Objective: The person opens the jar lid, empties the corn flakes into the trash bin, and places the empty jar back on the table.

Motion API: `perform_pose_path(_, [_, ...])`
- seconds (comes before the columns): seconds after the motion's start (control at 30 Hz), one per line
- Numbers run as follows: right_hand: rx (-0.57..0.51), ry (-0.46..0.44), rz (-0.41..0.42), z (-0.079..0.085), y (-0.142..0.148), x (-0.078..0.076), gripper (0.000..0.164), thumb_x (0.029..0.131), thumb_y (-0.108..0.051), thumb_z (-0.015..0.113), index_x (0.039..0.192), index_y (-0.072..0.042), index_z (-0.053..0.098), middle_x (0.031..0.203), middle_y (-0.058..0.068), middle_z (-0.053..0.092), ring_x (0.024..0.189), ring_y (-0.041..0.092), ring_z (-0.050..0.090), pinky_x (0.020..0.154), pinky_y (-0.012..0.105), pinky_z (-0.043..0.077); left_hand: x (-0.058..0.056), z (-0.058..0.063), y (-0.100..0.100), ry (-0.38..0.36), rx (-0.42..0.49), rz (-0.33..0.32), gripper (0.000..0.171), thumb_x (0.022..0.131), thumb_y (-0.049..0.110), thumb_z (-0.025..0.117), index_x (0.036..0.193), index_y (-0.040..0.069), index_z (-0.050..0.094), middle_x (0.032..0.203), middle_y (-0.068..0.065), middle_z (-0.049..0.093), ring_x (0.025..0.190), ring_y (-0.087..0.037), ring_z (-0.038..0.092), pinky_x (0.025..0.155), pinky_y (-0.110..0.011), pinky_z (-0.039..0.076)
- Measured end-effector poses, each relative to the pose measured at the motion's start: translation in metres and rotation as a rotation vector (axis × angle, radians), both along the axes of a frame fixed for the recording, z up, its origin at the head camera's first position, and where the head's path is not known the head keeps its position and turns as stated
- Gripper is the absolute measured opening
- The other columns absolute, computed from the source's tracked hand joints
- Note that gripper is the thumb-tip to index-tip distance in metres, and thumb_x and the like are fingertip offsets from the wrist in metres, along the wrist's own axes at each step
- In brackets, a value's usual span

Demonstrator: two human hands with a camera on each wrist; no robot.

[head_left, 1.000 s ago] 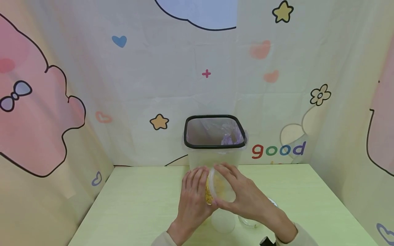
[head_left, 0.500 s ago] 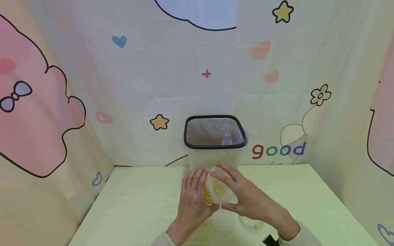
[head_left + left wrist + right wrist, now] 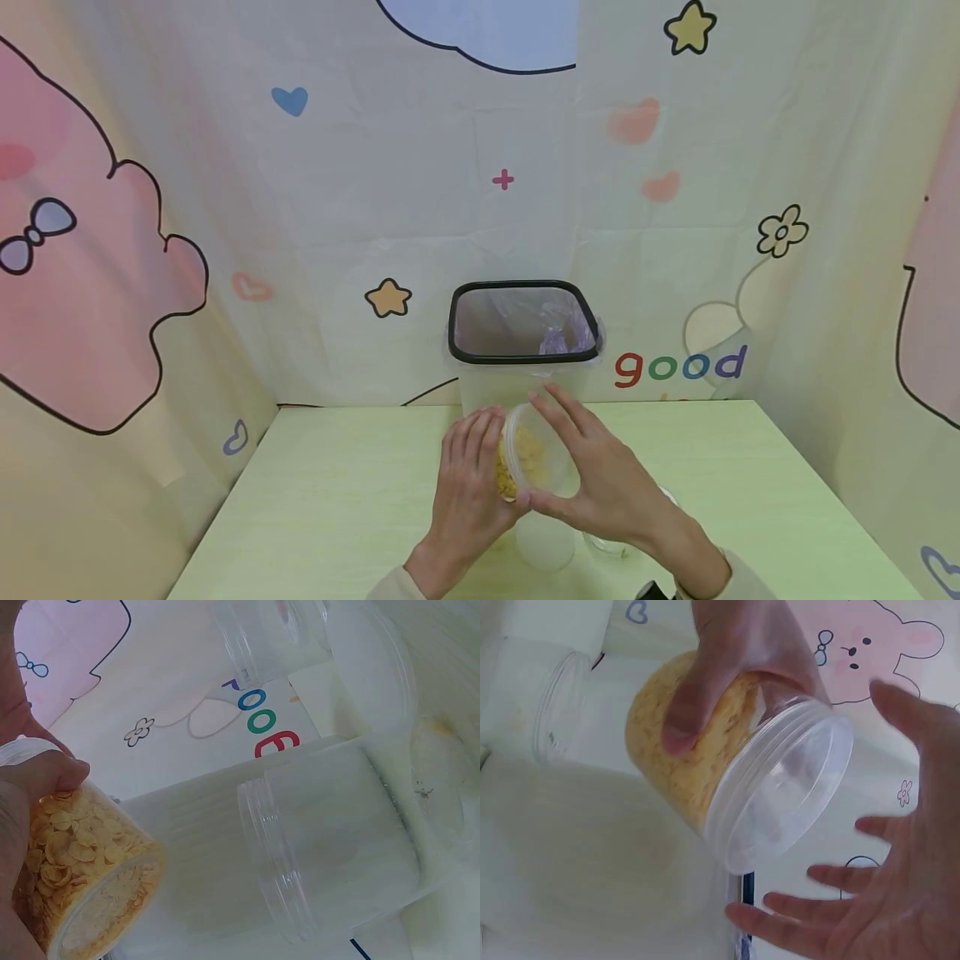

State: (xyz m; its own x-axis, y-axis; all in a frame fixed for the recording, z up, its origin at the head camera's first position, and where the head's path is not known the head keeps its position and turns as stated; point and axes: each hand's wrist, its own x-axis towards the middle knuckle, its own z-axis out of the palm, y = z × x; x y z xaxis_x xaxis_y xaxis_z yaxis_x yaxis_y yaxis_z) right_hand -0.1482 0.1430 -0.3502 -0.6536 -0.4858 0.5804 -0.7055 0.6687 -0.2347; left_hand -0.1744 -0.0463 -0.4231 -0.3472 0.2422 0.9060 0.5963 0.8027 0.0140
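Note:
A clear plastic jar of yellow corn flakes (image 3: 82, 862) lies tilted in my left hand (image 3: 472, 492), whose fingers and thumb wrap round its body. Its translucent, ridged lid end (image 3: 795, 780) points to the right. Around that end stands my right hand (image 3: 611, 483), thumb low and fingers high, spread wide. In the right wrist view a gap shows between its straight fingers (image 3: 810, 922) and the rim. Whether the right thumb touches the lid's lower edge, I cannot tell.
Behind my hands stands a bin (image 3: 525, 360) with a black rim and a purple-tinted liner. Another clear jar (image 3: 337, 847) stands on the pale green table (image 3: 352, 500). A further clear container (image 3: 611, 546) is partly hidden by my right forearm. A printed curtain (image 3: 420, 167) hangs behind.
My right hand's fingers have moved off the lid end and spread wider, after shifting round it. My left hand keeps its grip on the jar, nearly still.

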Motion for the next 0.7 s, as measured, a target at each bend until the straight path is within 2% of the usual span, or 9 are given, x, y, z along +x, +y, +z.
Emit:
perform_pose_path(0.17, [-0.087,-0.088,-0.146,0.004,-0.009,0.006,0.087,0.081,-0.056,0.07,0.154,-0.031,0.029,0.154,0.006,0.04,0.112,0.035,0.064,0.08,0.051,0.056,-0.001,-0.001,0.001,-0.003,0.001,-0.003,0.111,0.041,0.037,0.094,0.136,0.003,0.048,0.136,-0.009,0.055,0.123,-0.028,0.052,0.107,-0.044,0.041])
perform_pose_path(0.3, [-0.068,-0.199,-0.234,0.005,-0.015,0.007,0.084,0.083,-0.063,0.064,0.153,-0.033,0.029,0.154,0.003,0.041,0.095,0.032,0.068,0.073,0.047,0.054,-0.001,-0.002,0.002,0.005,-0.009,0.011,0.112,0.039,0.037,0.095,0.136,0.004,0.049,0.137,-0.008,0.055,0.123,-0.027,0.052,0.108,-0.045,0.041])
perform_pose_path(0.4, [-0.033,-0.263,-0.282,0.004,-0.019,0.007,0.085,0.083,-0.068,0.06,0.154,-0.032,0.029,0.153,0.004,0.042,0.09,0.031,0.069,0.073,0.047,0.053,-0.002,-0.004,0.003,0.011,-0.021,0.02,0.113,0.039,0.038,0.095,0.136,0.004,0.049,0.137,-0.009,0.055,0.124,-0.027,0.052,0.108,-0.045,0.04])
perform_pose_path(0.53, [-0.022,-0.272,-0.308,0.002,-0.021,0.005,0.086,0.082,-0.07,0.06,0.152,-0.029,0.033,0.146,0.006,0.049,0.088,0.031,0.068,0.074,0.046,0.053,-0.002,-0.005,0.004,0.007,-0.037,0.027,0.117,0.037,0.042,0.096,0.137,0.004,0.048,0.138,-0.009,0.054,0.125,-0.027,0.051,0.109,-0.046,0.04])
perform_pose_path(0.7, [-0.036,-0.204,-0.256,-0.001,-0.019,0.001,0.082,0.081,-0.063,0.067,0.149,-0.025,0.04,0.138,0.005,0.054,0.088,0.027,0.068,0.073,0.043,0.054,-0.002,-0.004,0.004,0.011,-0.035,0.031,0.11,0.044,0.042,0.094,0.137,0.004,0.048,0.137,-0.009,0.054,0.124,-0.028,0.052,0.108,-0.046,0.041])
